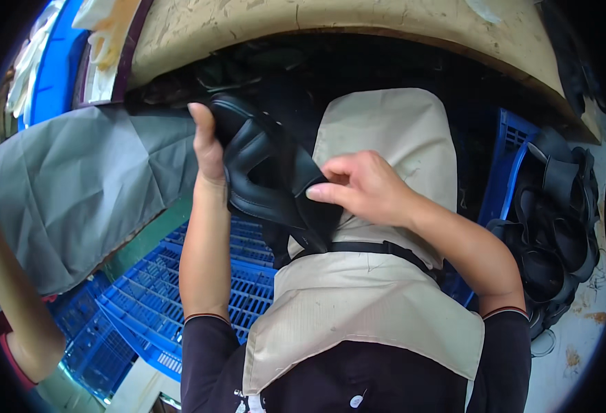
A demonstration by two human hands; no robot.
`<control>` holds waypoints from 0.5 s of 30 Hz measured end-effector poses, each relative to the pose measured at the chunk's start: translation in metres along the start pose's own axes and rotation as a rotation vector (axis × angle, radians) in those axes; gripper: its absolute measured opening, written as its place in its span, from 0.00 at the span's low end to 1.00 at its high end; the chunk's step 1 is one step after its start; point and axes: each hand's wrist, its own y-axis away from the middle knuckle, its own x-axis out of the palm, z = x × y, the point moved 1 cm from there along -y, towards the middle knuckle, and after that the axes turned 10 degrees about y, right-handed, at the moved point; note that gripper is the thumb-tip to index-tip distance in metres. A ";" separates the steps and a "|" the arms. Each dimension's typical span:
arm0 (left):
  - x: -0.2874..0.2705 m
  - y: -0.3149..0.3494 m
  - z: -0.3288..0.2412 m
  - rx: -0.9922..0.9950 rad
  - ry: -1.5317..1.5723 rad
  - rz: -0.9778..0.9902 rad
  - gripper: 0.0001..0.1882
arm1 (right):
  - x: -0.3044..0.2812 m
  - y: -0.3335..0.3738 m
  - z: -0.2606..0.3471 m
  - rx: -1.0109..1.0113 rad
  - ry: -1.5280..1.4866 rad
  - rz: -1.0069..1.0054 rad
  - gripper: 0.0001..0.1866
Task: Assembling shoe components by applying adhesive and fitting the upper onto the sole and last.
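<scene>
A black sandal [265, 196] with broad padded straps and stitched edges is held up in front of my body, tilted. My left hand [210, 146] supports it from the left side, thumb sticking up and the other fingers hidden behind it. On the other side my right hand [368, 186] pinches the sandal's right edge between thumb and bent fingers. Below and behind the sandal lies my beige apron [392, 131], tied with a black strap [375, 246] at the waist.
A worn beige table [358, 17] curves across the top. Blue plastic crates [158, 296] stand at lower left, another blue crate [506, 165] at right. Black sandals [557, 213] are heaped at far right. At left are a co-worker's arm [20, 289] and grey cloth [89, 186].
</scene>
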 end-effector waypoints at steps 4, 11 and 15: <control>-0.016 0.000 0.027 -0.127 0.119 0.127 0.54 | 0.006 0.009 0.000 0.161 -0.094 0.080 0.20; -0.064 0.003 0.045 -0.028 0.252 0.052 0.57 | 0.010 -0.001 -0.043 0.198 -0.242 0.376 0.23; -0.069 0.007 0.046 -0.001 0.201 0.072 0.57 | 0.018 -0.021 -0.058 0.139 -0.274 0.418 0.23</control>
